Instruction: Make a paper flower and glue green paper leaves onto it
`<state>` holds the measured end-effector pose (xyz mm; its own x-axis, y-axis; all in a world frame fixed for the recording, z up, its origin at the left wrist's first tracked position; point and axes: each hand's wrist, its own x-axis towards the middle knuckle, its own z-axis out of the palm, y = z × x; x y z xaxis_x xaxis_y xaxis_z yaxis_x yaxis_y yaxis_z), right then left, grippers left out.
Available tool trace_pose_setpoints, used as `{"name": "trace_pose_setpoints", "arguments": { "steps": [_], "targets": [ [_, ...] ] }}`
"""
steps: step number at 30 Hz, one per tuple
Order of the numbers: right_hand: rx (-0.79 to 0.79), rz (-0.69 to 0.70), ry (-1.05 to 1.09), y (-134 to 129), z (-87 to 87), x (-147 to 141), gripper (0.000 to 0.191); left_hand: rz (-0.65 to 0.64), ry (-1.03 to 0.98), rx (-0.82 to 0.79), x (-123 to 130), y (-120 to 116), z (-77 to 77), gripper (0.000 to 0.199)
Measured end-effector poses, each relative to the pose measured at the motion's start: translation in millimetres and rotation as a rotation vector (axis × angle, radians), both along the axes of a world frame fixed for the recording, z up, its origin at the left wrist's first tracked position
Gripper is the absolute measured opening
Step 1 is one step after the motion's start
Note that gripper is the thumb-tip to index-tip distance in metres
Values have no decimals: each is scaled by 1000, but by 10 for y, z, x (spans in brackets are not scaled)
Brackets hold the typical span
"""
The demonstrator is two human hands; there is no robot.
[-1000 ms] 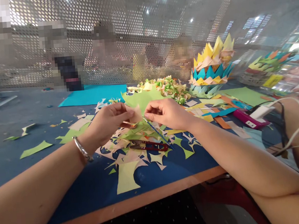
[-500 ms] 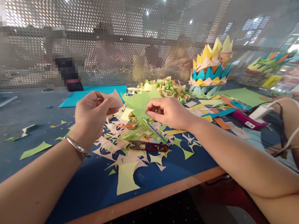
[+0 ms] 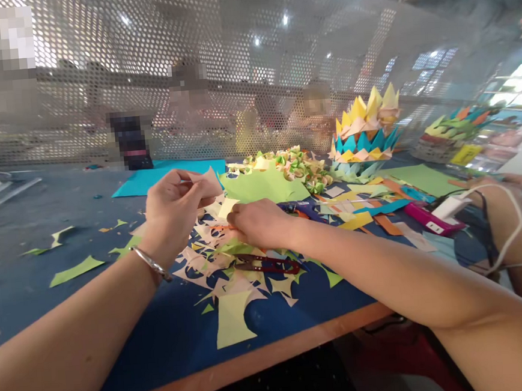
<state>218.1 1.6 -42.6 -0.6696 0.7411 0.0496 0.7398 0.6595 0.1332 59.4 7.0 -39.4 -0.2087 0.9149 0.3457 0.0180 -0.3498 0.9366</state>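
Left of centre, the left hand (image 3: 170,205) pinches a pink paper piece (image 3: 209,184), its fingers covering one end. Rightward, the right hand (image 3: 261,222) bends over paper scraps (image 3: 223,287); its grip I cannot tell. Its wrist partly hides a blue tool (image 3: 298,206).

Snips (image 3: 270,268) lie among scraps (image 3: 235,321) on the table (image 3: 133,356).

A small pale pink piece of paper (image 3: 211,182), its upper edge rising to a point, is pinched in the left hand (image 3: 171,202), left of the frame's centre. Near the centre, irregular paper scraps (image 3: 199,259), pink, green and pale yellow, overlap loosely around the right hand's (image 3: 263,224) fingertips; contact is unclear.
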Motion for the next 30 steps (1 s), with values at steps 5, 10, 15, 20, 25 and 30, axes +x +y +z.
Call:
{"name": "trace_pose_setpoints", "arguments": {
  "steps": [5,10,15,20,25,30],
  "targets": [
    [-7,-17,218,-12,27,85,18,-26,-6,-27,-2,4,-7,14],
    [-220,-120,471,-107,56,236,20,-54,40,-29,7,4,-29,12],
    [-217,-170,508,-93,-7,321,20,-50,39,-52,11,35,-51,14],
    [-244,-104,465,-100,-30,349,27,-75,41,-50,28,35,-55,13],
    [-224,-56,341,-114,-27,333,20,-71,50,-39,53,3,-46,13],
    [-189,-23,282,-118,-26,330,19,-86,32,-15,51,23,-64,14]
  ]
}}
